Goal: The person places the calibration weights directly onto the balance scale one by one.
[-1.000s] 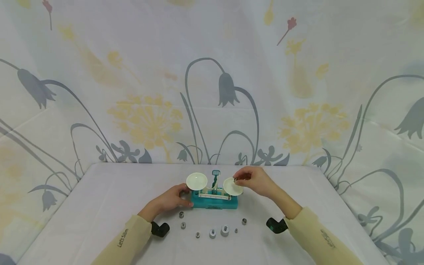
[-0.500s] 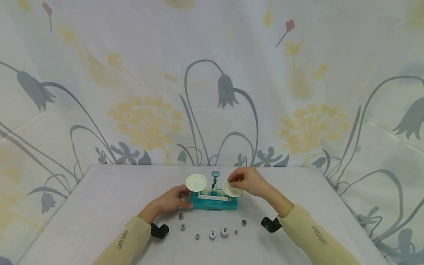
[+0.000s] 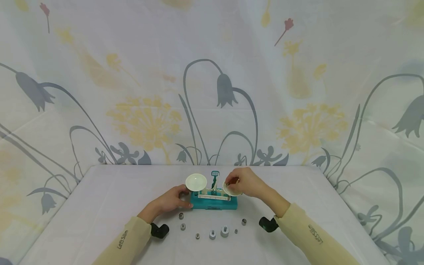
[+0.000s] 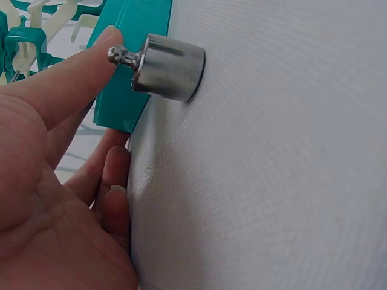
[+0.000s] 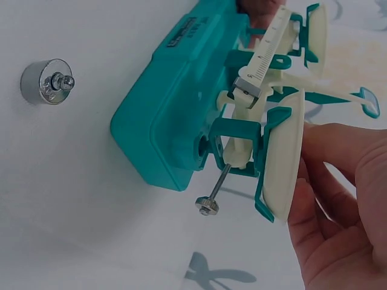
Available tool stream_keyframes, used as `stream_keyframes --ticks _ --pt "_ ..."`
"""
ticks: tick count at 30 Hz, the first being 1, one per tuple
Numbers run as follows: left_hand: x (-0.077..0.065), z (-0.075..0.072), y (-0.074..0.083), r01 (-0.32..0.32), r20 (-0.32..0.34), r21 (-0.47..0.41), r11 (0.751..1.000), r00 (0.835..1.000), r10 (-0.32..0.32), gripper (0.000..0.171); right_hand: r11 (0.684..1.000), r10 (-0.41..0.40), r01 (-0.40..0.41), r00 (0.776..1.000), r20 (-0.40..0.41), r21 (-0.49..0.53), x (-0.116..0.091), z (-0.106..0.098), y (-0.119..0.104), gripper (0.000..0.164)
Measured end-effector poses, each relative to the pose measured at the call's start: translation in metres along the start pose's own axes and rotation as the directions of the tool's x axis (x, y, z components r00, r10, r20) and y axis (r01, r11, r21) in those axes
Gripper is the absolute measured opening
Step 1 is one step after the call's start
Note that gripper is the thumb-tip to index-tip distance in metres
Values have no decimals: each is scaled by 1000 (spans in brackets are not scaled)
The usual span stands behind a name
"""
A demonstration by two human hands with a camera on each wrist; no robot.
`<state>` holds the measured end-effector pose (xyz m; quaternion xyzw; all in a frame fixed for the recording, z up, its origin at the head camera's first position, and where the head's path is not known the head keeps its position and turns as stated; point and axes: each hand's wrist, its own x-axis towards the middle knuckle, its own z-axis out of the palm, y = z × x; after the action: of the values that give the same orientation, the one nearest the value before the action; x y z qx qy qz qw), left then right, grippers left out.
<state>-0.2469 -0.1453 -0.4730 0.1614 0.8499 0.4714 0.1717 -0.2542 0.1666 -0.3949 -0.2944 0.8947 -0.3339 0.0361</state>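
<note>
A teal balance scale [image 3: 213, 204] with white pans stands mid-table. My left hand [image 3: 169, 200] holds the left end of its base, the thumb on the front and the fingers round behind. Over the right pan [image 3: 234, 193] my right hand [image 3: 247, 182] pinches a small metal weight [image 3: 228, 184], mostly covered by the fingertips. The right wrist view shows these fingers behind the tilted-looking pan [image 5: 285, 163], which hides the weight. The left pan [image 3: 196, 182] holds nothing. Close to my left thumb, a knobbed metal weight [image 4: 169, 66] stands on the table.
Several metal weights of different sizes stand in a loose arc before the scale, among them a large one [image 3: 225, 231] and one at the right [image 3: 244, 222]. A flowered cloth [image 3: 212, 110] hangs behind the white table [image 3: 99, 206].
My right hand has moved left and slightly down with the weight, from the pan's right edge to over its middle. My left hand has stayed at the scale's base.
</note>
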Motion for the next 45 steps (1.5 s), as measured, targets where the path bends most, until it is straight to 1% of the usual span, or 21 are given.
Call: stream_keyframes --ticks 2,6,13,20,35,45 --pt "0 0 0 3 -1 -2 1000 1000 -3 52 1000 -5 5 1000 13 -13 1 0 0 13" --pt "0 0 0 -2 -4 5 1000 1000 2 51 1000 7 -7 999 31 -5 2 1 -1 12" --pt "1 0 -1 1 -1 -3 1000 1000 -1 51 1000 2 -2 999 41 -8 0 2 -1 12" --pt "0 0 -1 3 -3 0 1000 1000 -3 51 1000 13 -13 999 45 2 0 3 0 12" --pt "2 1 -3 6 -3 -1 1000 1000 -6 52 999 30 -30 999 11 14 -4 2 0 13" --pt "1 2 -2 6 -10 -7 1000 1000 -6 51 1000 -3 3 1000 -22 19 -9 -1 1 12"
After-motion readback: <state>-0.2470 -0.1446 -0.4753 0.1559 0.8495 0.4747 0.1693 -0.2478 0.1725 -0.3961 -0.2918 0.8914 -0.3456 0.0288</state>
